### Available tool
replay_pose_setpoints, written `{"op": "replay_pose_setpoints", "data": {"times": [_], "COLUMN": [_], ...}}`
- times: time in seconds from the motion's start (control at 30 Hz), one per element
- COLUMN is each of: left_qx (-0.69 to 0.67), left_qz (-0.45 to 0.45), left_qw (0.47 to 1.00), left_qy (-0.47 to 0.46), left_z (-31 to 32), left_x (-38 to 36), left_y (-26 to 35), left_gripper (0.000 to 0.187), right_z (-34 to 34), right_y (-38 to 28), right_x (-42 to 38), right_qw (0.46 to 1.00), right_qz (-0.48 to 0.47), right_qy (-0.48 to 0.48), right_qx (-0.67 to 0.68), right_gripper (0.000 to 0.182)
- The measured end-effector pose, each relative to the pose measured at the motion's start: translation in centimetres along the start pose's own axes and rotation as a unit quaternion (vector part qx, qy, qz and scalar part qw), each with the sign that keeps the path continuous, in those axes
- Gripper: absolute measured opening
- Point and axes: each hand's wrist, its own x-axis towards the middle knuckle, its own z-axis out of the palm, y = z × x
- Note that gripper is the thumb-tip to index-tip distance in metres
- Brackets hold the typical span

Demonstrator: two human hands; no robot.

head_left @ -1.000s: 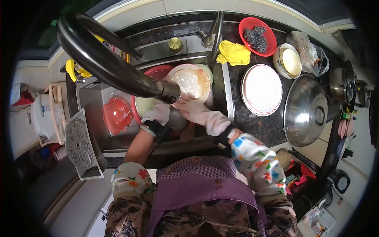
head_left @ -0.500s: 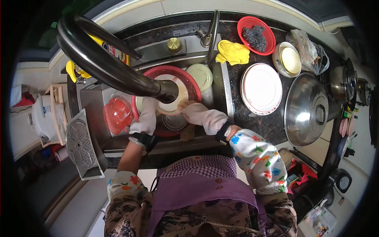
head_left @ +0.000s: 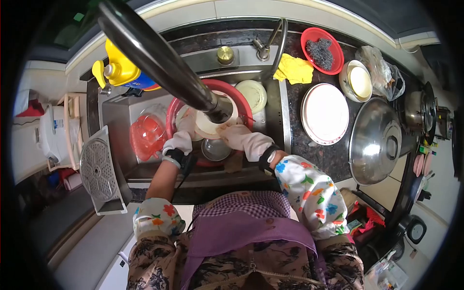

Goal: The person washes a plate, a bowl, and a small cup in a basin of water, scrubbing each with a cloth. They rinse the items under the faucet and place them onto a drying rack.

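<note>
Both my hands wear pale gloves and hold a white bowl [head_left: 231,100] over a red basin [head_left: 172,116] in the sink. My left hand [head_left: 182,133] is at the bowl's left side, its fingers partly hidden. On the lower right rim, the fingers of my right hand [head_left: 237,136] are closed. The dark faucet spout hides part of the bowl. A metal bowl [head_left: 216,149] lies in the basin below my hands. Behind the basin's right side sits a pale green plate [head_left: 252,95].
Left in the sink lies a red translucent basket [head_left: 147,137]. On the right counter are stacked white plates [head_left: 325,114], a yellow cloth [head_left: 294,69], a red bowl [head_left: 308,35] with steel wool, stacked bowls [head_left: 359,82] and a large metal lid [head_left: 375,141]. The faucet [head_left: 164,60] arches overhead.
The view has shifted, so the counter items appear farther right and the yellow bottle shows more. The bowl remains between my hands, tilted slightly differently under the spout.
</note>
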Motion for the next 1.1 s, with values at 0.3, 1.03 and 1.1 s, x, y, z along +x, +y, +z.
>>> {"op": "replay_pose_setpoints", "data": {"times": [0.3, 1.03, 1.1], "left_qx": [0.049, -0.458, -0.571], "left_qz": [0.044, 0.376, 0.31], "left_qw": [0.998, 0.793, 0.755], "left_qy": [-0.013, 0.141, 0.087], "left_z": [-3.3, -4.8, -4.2], "left_x": [-4.7, 1.2, 1.6], "left_y": [4.9, 14.1, 15.5], "left_gripper": [0.025, 0.027, 0.026], "right_z": [-2.9, -2.6, -2.8], "right_y": [-2.9, 3.1, 3.2], "right_x": [0.6, -6.6, -7.0], "right_qw": [0.973, 0.908, 0.906], "right_qz": [0.029, 0.004, 0.013], "right_qy": [-0.003, 0.365, 0.394], "right_qx": [0.229, 0.206, 0.155], "right_gripper": [0.044, 0.036, 0.034]}}
